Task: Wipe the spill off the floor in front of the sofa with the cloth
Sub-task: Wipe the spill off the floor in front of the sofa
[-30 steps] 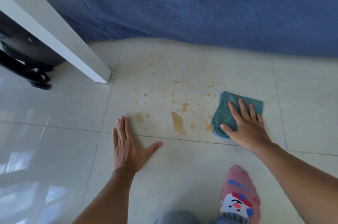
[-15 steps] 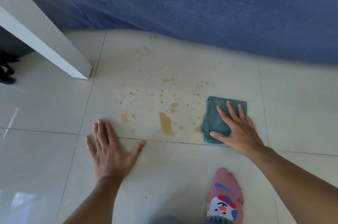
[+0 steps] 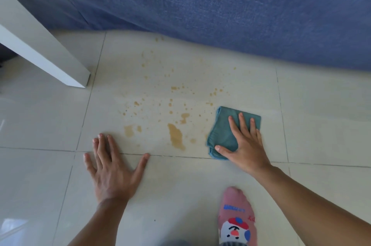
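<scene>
A brown spill [image 3: 176, 139] lies on the pale floor tiles [image 3: 321, 117] in front of the blue sofa [image 3: 220, 9]: one long puddle, a smaller patch [image 3: 128, 131] to its left, and several droplets scattered toward the sofa. A folded teal cloth [image 3: 219, 135] rests on the floor just right of the puddle. My right hand [image 3: 246, 145] presses flat on the cloth, fingers spread, thumb at its near edge. My left hand [image 3: 112, 171] lies flat on the bare tile, palm down, below and left of the spill.
A white table leg [image 3: 60, 65] comes down to the floor at the left, close to the sofa's corner. My foot in a pink patterned sock [image 3: 236, 219] stands on the tile near the bottom, between my arms.
My view has shifted so the table leg sits further left. The right hand and cloth have edged slightly left toward the puddle. The left hand stays planted on the floor.
</scene>
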Motion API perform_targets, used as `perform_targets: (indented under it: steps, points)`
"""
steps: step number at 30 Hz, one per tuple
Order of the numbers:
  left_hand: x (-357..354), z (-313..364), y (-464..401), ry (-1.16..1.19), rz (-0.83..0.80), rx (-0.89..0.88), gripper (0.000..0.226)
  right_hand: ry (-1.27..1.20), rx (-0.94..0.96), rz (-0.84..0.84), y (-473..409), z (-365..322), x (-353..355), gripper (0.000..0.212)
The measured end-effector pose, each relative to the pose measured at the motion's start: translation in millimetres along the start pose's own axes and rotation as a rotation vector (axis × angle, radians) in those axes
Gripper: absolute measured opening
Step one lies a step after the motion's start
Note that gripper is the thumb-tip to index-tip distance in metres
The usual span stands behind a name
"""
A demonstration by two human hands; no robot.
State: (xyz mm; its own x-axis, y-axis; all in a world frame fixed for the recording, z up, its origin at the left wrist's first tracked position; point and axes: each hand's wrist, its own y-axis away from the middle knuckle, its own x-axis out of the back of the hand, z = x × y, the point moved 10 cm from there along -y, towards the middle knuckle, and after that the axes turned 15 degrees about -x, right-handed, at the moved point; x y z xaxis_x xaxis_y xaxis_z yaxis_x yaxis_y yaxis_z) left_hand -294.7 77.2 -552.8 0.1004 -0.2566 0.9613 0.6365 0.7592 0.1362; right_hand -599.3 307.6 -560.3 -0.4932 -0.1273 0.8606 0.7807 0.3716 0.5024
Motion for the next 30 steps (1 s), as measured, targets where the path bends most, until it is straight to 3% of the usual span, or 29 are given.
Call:
perform_targets:
  steps: [6, 9, 17, 20, 23, 26, 30]
  points:
    - [-0.5, 0.0, 0.0, -0.002, -0.005, 0.001, 0.113, 0.005, 0.127, -0.059, -21.3, -40.3, 9.5, 0.111]
    - [-0.7, 2.1, 0.8, 0.005, -0.012, -0.001, 0.114, -0.016, 0.078, -0.036, -31.4, -25.6, 18.8, 0.111]
    - [-0.1, -0.7, -0.5, -0.005, -0.014, -0.007, 0.119, 0.123, 0.164, -0.063, 9.9, -69.1, -9.0, 0.121]
    - [0.4, -1.3, -0.1, -0.001, -0.004, -0.005, 0.117, 0.062, 0.241, -0.076, 3.2, -96.5, -3.9, 0.115]
    - [0.6, -2.0, -0.3, 0.006, -0.001, -0.001, 0.115, 0.151, 0.362, 0.039, -6.8, -98.7, 16.1, 0.095]
    - [-0.7, -1.6, -0.2, -0.005, -0.011, -0.012, 0.116, 0.348, 0.557, 0.011, -9.1, -100.7, 12.3, 0.097]
    - [-1.0, -1.2, -0.1, -0.01, -0.02, -0.017, 0.119, 0.39, 0.681, -0.065, -9.8, -112.4, 2.9, 0.101]
